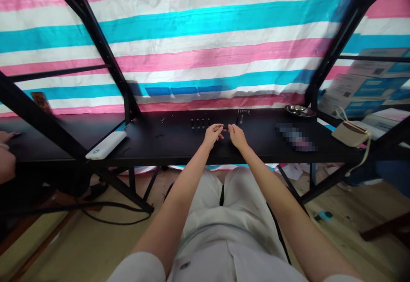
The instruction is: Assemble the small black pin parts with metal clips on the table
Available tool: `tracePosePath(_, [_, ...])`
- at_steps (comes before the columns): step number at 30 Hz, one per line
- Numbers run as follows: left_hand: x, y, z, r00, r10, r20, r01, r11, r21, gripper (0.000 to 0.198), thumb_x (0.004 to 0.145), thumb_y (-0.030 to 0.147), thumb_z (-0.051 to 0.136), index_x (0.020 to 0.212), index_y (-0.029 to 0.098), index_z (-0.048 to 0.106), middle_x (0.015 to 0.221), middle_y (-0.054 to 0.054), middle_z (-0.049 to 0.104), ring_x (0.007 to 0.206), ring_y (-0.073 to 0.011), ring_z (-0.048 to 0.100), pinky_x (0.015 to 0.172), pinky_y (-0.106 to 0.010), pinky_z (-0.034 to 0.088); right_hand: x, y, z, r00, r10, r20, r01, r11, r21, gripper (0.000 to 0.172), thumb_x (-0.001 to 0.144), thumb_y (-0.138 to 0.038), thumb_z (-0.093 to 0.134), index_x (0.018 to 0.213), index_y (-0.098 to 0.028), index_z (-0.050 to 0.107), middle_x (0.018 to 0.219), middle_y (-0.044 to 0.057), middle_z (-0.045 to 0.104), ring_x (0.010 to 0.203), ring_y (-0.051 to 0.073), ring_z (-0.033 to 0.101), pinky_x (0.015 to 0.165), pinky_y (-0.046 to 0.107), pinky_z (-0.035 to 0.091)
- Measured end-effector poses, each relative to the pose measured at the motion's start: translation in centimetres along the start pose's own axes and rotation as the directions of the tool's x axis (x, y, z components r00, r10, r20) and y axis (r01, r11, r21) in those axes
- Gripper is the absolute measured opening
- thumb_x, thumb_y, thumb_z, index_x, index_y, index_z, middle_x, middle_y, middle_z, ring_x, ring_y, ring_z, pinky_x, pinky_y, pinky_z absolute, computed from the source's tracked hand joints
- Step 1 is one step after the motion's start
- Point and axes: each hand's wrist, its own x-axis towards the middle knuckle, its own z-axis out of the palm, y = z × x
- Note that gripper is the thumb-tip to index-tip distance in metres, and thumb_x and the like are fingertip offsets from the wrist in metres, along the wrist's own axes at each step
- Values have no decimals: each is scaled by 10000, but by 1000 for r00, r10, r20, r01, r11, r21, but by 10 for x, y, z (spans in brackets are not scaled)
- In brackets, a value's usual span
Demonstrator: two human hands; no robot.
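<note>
Both my hands meet over the middle of the black table point(179, 143). My left hand point(213, 135) has its fingers curled in a pinch toward the right. My right hand point(236, 135) is curled the same way, and the two hold a small dark piece point(225, 128) between their fingertips. Just behind my left hand stands a short row of small dark upright parts point(200, 123). A few thin metal pins point(243, 111) and another small dark part point(241, 119) lie behind my right hand.
A white power bank point(106, 145) lies at the table's left front edge. A metal dish point(300, 111) sits at the back right, a beige pouch point(350, 133) with a cord further right. Black frame struts cross both sides. Another person's hand point(6, 156) shows at far left.
</note>
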Motion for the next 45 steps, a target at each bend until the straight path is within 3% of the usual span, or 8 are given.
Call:
tracePosePath(17, [-1,3,3,998,-51,-24,52,998,36,180,860,302,555,855,122,543,770,-46,685,425,-46,550,389,-164,288,0,2,1,1000,-2,-10,1,996,-90,378,940,-421,257,706,-220,476,725,44,574,677,157,512,657,257,364])
tracePosePath(30, [-3,-1,5,995,34,-92,-26,997,77,267,851,392,545,769,139,524,681,7,621,382,-34,499,370,-166,281,0,-1,-1,1000,-14,-8,14,999,-42,326,917,-412,314,734,-214,496,752,45,578,703,157,513,684,263,380])
tracePosePath(45, [-1,1,6,991,-19,-130,27,997,66,188,882,313,518,812,140,498,707,14,613,372,-27,490,362,-168,266,0,2,2,999,-45,-14,46,997,59,220,876,-363,372,815,-199,507,832,63,576,764,171,525,737,279,401])
